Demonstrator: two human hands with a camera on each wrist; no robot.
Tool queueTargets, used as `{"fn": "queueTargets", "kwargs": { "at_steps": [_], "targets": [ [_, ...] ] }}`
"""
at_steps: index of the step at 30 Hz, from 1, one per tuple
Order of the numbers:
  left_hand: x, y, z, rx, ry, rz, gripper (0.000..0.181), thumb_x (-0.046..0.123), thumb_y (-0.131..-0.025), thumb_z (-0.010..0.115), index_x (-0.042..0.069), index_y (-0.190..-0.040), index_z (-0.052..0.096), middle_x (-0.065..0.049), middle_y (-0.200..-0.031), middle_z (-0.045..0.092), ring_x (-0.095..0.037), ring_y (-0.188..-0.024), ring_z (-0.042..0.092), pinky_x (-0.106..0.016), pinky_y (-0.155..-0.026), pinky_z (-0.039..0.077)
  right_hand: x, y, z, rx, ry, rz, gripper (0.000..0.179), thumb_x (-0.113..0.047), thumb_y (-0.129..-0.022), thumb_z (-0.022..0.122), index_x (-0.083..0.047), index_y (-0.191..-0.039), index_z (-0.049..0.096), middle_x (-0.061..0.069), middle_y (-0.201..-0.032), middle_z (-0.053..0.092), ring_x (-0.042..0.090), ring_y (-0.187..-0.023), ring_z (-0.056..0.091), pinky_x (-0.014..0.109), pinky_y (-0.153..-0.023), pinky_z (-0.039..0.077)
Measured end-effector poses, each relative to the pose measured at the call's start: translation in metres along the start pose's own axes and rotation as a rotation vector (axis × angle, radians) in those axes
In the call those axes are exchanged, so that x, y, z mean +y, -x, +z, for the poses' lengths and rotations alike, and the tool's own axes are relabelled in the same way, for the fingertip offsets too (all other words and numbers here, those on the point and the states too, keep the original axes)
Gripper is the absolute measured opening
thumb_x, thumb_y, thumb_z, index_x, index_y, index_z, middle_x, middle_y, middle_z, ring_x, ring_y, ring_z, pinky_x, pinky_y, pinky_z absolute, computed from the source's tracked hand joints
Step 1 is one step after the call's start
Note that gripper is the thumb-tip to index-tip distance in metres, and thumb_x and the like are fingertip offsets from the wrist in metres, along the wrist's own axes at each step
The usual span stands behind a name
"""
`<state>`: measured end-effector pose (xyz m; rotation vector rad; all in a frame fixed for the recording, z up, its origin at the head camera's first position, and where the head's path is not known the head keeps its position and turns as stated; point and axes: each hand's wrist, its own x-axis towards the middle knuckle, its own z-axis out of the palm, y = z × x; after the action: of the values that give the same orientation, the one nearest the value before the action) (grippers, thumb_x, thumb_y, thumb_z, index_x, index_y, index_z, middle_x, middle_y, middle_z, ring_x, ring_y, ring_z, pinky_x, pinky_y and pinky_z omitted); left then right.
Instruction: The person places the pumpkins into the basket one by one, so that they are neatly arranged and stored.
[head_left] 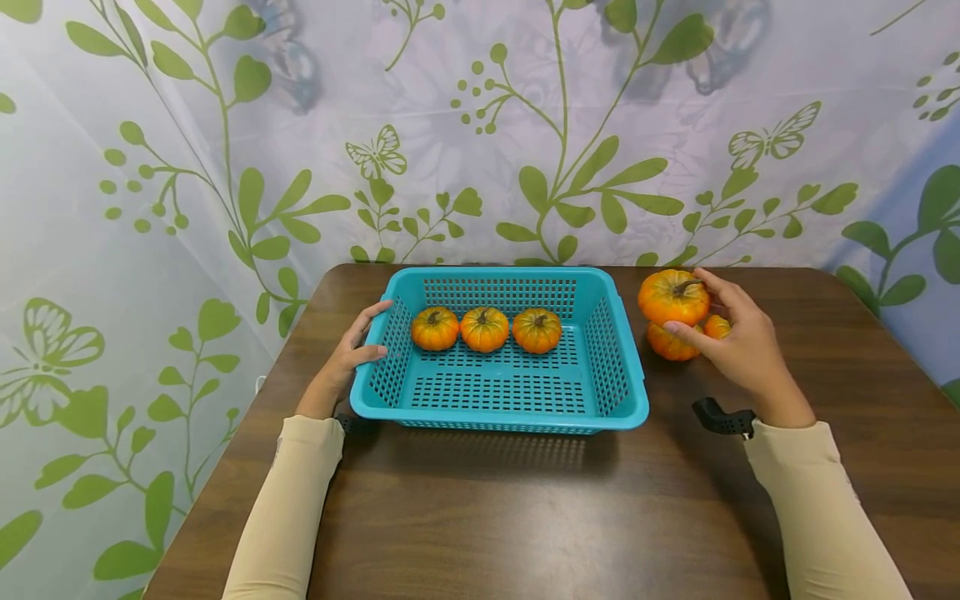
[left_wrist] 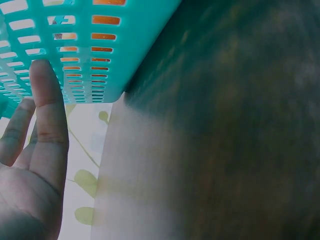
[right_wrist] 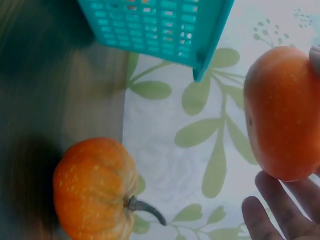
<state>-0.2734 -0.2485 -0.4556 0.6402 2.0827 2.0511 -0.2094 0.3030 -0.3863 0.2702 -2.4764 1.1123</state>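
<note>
Right of basket (head_left: 495, 418), right-hand grip (head_left: 742, 342) holding pumpkin (head_left: 663, 304), stem (head_left: 686, 287) rightward, long axis left-to-right.

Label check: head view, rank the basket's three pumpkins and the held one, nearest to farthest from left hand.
1. Left pumpkin, leftmost of three.
2. Middle pumpkin, between its neighbours.
3. Right pumpkin, rightmost of three.
4. Held pumpkin, in right hand, right of basket.

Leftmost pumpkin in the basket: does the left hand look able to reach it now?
Probably yes. The left hand touches the basket close to this pumpkin; the side wall blocks a straight path, but the open top seems free.
</note>
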Motion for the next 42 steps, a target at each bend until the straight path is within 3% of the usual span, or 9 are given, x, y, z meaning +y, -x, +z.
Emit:
{"fn": "queueTargets", "kwargs": {
  "at_steps": [5, 7, 11, 13, 16, 23, 27, 34, 42],
  "targets": [
    [-0.002, -0.002, -0.001, 0.013, 0.003, -0.013, 0.081, 0.011, -0.092, 0.056, 0.012, -0.169, 0.030, -0.030, -0.166, 0.028, -0.030, -0.125, 0.054, -0.033, -0.095, 0.058, -0.003, 0.000, 0.001, -0.044, -0.014, -0.033, 0.084, -0.006, -0.091, 0.086, -0.003, -0.164, 0.045, 0.029, -0.154, 0.051, -0.001, -0.120, 0.052, -0.001, -0.093, 0.037],
    [-0.001, -0.002, 0.000, 0.015, 0.001, -0.015, 0.082, 0.011, -0.092, 0.055, 0.011, -0.169, 0.029, -0.030, -0.167, 0.028, -0.030, -0.125, 0.055, -0.033, -0.095, 0.058, -0.005, 0.000, 0.002, -0.064, -0.019, -0.042, 0.084, -0.006, -0.091, 0.086, -0.002, -0.164, 0.044, 0.030, -0.155, 0.050, 0.003, -0.122, 0.054, -0.001, -0.093, 0.037],
    [0.000, -0.002, 0.001, 0.019, -0.001, -0.019, 0.082, 0.012, -0.092, 0.055, 0.010, -0.169, 0.028, -0.029, -0.168, 0.027, -0.030, -0.126, 0.054, -0.033, -0.096, 0.057, -0.009, 0.001, 0.003, -0.122, -0.042, -0.045, 0.084, -0.006, -0.093, 0.085, 0.001, -0.164, 0.042, 0.032, -0.157, 0.047, 0.040, -0.127, 0.057, -0.002, -0.092, 0.037],
    [0.000, -0.001, 0.001, 0.019, 0.003, -0.020, 0.082, 0.012, -0.092, 0.056, 0.011, -0.169, 0.028, -0.029, -0.167, 0.027, -0.031, -0.126, 0.054, -0.033, -0.095, 0.058, -0.011, 0.001, 0.003, -0.146, -0.055, -0.051, 0.083, -0.005, -0.093, 0.084, 0.001, -0.164, 0.041, 0.033, -0.157, 0.046, 0.047, -0.127, 0.054, -0.001, -0.093, 0.037],
    [0.000, -0.001, 0.001, 0.019, 0.010, -0.021, 0.081, 0.012, -0.091, 0.056, 0.014, -0.168, 0.032, -0.029, -0.167, 0.028, -0.033, -0.125, 0.055, -0.034, -0.095, 0.058, -0.012, 0.001, 0.005, -0.167, -0.081, -0.077, 0.082, -0.001, -0.092, 0.083, 0.003, -0.163, 0.042, 0.033, -0.156, 0.046, 0.043, -0.127, 0.053, -0.001, -0.096, 0.037],
    [-0.001, -0.002, 0.001, 0.022, -0.006, -0.014, 0.080, 0.011, -0.091, 0.056, 0.013, -0.168, 0.032, -0.028, -0.168, 0.028, -0.038, -0.128, 0.052, -0.034, -0.095, 0.058, -0.019, 0.002, 0.007, -0.205, -0.101, -0.140, 0.080, 0.002, -0.090, 0.084, 0.003, -0.160, 0.047, 0.030, -0.150, 0.050, -0.007, -0.118, 0.049, 0.001, -0.098, 0.039],
    [-0.001, -0.002, 0.001, 0.027, -0.010, -0.016, 0.081, 0.011, -0.091, 0.056, 0.010, -0.168, 0.030, -0.029, -0.167, 0.028, -0.037, -0.126, 0.053, -0.034, -0.095, 0.058, -0.024, 0.001, 0.008, -0.242, -0.085, -0.162, 0.078, -0.001, -0.091, 0.084, 0.002, -0.160, 0.048, 0.028, -0.148, 0.053, -0.004, -0.118, 0.053, 0.001, -0.097, 0.038],
    [0.001, 0.000, 0.001, 0.022, 0.002, -0.017, 0.081, 0.011, -0.092, 0.055, 0.012, -0.169, 0.031, -0.027, -0.168, 0.027, -0.036, -0.127, 0.053, -0.034, -0.095, 0.057, -0.037, -0.004, 0.005, -0.322, -0.061, -0.182, 0.080, -0.006, -0.088, 0.088, -0.001, -0.158, 0.051, 0.025, -0.146, 0.058, 0.035, -0.123, 0.057, 0.001, -0.099, 0.037],
    [0.002, -0.001, 0.002, 0.029, -0.018, -0.014, 0.082, 0.012, -0.092, 0.056, 0.009, -0.168, 0.028, -0.028, -0.168, 0.027, -0.041, -0.130, 0.050, -0.033, -0.095, 0.057, -0.052, -0.012, 0.001, -0.391, 0.021, -0.276, 0.080, -0.012, -0.085, 0.092, -0.004, -0.156, 0.056, 0.016, -0.143, 0.064, 0.006, -0.113, 0.057, 0.006, -0.094, 0.043]
  ]
}}
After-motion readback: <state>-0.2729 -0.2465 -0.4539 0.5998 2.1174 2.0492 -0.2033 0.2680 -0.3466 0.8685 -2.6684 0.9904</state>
